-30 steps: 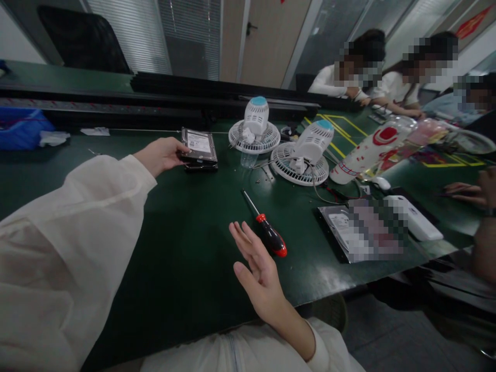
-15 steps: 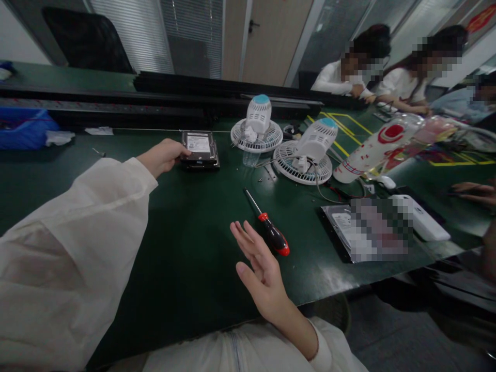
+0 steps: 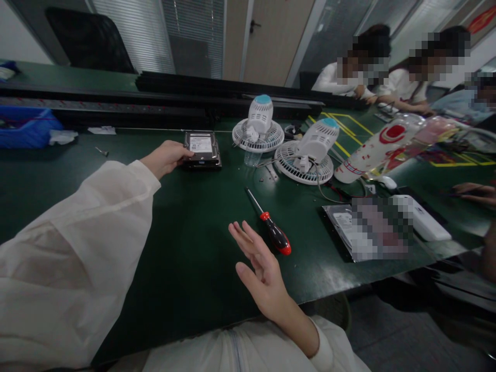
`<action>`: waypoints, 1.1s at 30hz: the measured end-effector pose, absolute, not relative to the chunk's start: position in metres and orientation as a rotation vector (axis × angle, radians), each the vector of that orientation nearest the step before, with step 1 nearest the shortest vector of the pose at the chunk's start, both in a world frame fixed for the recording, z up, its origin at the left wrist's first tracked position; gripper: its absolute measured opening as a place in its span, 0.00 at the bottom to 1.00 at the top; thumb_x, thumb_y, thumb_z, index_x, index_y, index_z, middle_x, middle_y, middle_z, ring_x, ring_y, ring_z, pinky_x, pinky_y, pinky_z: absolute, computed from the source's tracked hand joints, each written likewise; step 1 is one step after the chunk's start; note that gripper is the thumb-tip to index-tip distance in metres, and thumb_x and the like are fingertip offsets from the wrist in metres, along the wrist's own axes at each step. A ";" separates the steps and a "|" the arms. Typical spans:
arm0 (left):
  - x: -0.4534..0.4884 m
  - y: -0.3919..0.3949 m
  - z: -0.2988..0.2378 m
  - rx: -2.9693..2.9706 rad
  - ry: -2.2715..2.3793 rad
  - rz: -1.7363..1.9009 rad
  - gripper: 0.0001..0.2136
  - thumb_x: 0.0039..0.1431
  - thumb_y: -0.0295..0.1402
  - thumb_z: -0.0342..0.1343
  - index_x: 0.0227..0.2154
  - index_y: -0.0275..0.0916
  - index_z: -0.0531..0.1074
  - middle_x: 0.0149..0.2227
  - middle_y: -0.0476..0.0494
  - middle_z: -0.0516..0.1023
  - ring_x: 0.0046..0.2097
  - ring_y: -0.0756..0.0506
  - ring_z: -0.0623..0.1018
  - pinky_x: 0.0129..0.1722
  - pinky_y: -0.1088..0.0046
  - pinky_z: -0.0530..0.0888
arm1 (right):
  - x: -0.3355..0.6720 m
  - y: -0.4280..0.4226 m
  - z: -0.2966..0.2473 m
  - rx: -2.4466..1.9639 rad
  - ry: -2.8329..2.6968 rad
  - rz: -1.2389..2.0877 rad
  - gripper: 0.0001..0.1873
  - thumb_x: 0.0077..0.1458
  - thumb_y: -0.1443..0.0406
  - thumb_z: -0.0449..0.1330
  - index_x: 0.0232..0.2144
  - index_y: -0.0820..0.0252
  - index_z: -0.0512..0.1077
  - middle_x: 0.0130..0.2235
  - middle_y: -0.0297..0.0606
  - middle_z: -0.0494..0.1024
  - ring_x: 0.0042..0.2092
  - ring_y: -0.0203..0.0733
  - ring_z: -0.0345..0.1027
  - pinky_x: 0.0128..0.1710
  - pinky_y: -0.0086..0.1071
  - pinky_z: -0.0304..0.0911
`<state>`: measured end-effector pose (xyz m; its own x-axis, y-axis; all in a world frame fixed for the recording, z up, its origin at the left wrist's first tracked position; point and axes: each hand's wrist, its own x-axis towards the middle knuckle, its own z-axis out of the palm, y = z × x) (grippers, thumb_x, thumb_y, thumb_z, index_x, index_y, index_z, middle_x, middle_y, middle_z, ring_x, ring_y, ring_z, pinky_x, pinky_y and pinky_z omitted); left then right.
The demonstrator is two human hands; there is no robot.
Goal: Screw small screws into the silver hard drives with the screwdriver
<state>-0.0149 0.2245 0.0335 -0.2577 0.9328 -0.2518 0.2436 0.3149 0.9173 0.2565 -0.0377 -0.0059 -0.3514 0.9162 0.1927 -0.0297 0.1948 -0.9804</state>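
Observation:
At the far side of the green table, my left hand reaches out and grips the left edge of a hard drive. That drive lies label up, apparently stacked on another drive; some fingers are hidden behind the edge. My right hand is raised over the near part of the table, fingers stretched out and holding nothing. Just beyond its fingertips and to the right lies a screwdriver with a black and red handle, its shaft pointing away to the left.
Two white fans lie face down behind the screwdriver, with a clear cup and small screws nearby. To the right are a bagged drive, a white power bank-like block and a bottle. A blue bin stands left. Co-workers sit at right.
The view has shifted very slightly. My left hand stays on the hard drive and my right hand stays open in nearly the same place.

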 end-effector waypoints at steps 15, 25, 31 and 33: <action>-0.019 0.211 0.034 1.043 1.692 1.031 0.17 0.67 0.38 0.59 0.55 0.37 0.72 0.55 0.38 0.75 0.52 0.40 0.78 0.50 0.55 0.79 | 0.308 -0.049 0.004 -1.116 -1.664 0.728 0.34 0.65 0.66 0.56 0.70 0.46 0.54 0.70 0.40 0.62 0.71 0.43 0.57 0.73 0.46 0.54; -0.020 0.187 0.035 0.992 1.678 1.206 0.12 0.66 0.35 0.60 0.49 0.36 0.73 0.51 0.40 0.77 0.48 0.43 0.79 0.47 0.59 0.79 | 0.434 -0.006 0.021 -1.879 -1.397 0.132 0.65 0.44 0.41 0.66 0.70 0.72 0.45 0.71 0.66 0.50 0.73 0.68 0.46 0.73 0.61 0.43; -0.030 0.162 0.049 1.038 1.737 1.508 0.12 0.62 0.24 0.56 0.47 0.39 0.68 0.48 0.42 0.76 0.50 0.46 0.77 0.55 0.60 0.75 | 0.462 0.014 0.017 -2.259 -1.479 0.148 0.69 0.41 0.42 0.68 0.71 0.75 0.42 0.71 0.67 0.49 0.73 0.71 0.46 0.71 0.60 0.46; -0.031 0.154 0.053 1.089 1.762 1.581 0.16 0.58 0.22 0.56 0.48 0.40 0.65 0.52 0.41 0.75 0.52 0.46 0.76 0.58 0.60 0.73 | 0.463 0.018 0.014 -2.323 -1.527 0.130 0.69 0.40 0.45 0.69 0.70 0.79 0.42 0.70 0.69 0.51 0.72 0.72 0.48 0.70 0.57 0.50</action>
